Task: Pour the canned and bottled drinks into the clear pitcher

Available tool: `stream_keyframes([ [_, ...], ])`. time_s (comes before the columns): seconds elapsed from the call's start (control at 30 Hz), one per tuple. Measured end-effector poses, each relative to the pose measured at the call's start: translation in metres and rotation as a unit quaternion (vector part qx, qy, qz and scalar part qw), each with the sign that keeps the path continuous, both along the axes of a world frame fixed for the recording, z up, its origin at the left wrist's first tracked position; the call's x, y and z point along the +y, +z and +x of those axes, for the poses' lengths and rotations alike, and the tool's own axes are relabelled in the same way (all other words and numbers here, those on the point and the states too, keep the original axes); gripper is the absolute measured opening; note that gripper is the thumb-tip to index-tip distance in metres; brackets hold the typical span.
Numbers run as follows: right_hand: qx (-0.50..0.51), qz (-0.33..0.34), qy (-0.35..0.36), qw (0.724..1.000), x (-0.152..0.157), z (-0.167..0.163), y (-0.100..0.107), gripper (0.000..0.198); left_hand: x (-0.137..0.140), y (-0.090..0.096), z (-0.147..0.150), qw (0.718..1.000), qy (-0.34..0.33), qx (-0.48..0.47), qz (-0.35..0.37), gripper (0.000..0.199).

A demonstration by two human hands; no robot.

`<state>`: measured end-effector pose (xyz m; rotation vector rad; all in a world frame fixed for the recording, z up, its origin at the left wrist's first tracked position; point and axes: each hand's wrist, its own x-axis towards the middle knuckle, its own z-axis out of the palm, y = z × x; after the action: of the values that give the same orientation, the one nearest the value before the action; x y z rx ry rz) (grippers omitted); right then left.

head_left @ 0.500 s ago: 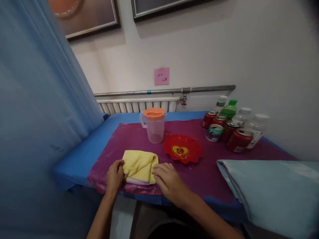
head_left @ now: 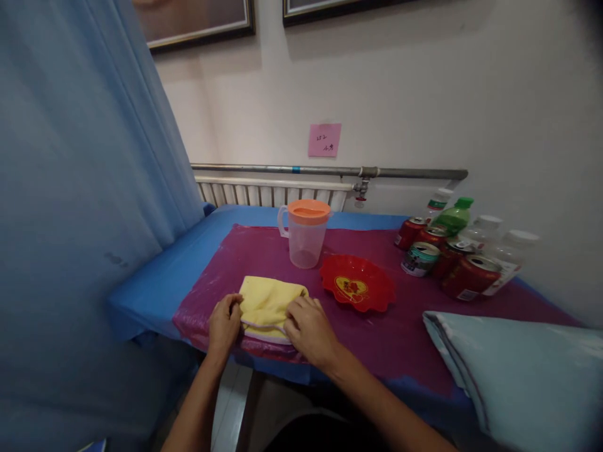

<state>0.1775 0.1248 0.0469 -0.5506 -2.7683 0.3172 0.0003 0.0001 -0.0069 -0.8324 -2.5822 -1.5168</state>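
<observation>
**Both hands on a folded yellow cloth at the table's near edge**

Plenty is hard to read from here. The two framed pictures on the wall are cut off at the top, the writing on the pink note point(head_left: 325, 139) is too small to make out, and the labels on the cans point(head_left: 421, 258) and bottles point(head_left: 455, 216) crowded at the far right are blurred. The underside of the yellow cloth point(head_left: 268, 302) and whatever its folds cover stay hidden, and both sets of fingertips vanish into its edges.

The left hand point(head_left: 225, 323) is curled, fingers bent in against the cloth's left edge, pinching it. The right hand point(head_left: 308, 326) lies half closed on the cloth's right near corner, knuckles up, fingers tucked onto the fabric; whether it grips or only presses, I cannot tell.

The cloth lies on the purple cover point(head_left: 254, 251) close to the table's front edge, between the two hands. Behind it stands a clear jug with an orange lid point(head_left: 307, 232), and just right of that a red dish point(head_left: 358, 282). A pale blue pillow point(head_left: 522, 370) sits at the near right, a blue curtain point(head_left: 80, 188) hangs left.
</observation>
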Motion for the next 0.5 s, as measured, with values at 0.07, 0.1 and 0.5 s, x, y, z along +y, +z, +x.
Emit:
stream_keyframes([
  [0.07,0.026,0.005,-0.014,1.0,0.001,0.013,-0.002,0.012,0.0,0.0,0.0,1.0,0.0,-0.001,-0.001,0.025],
  [0.1,0.035,0.007,-0.021,0.999,0.001,0.02,-0.004,0.012,-0.001,0.0,0.0,1.0,0.0,0.0,-0.002,0.025],
  [0.5,0.06,-0.023,-0.029,0.998,-0.003,0.044,-0.007,0.009,-0.002,0.001,0.0,1.0,-0.001,0.022,-0.02,0.026],
])
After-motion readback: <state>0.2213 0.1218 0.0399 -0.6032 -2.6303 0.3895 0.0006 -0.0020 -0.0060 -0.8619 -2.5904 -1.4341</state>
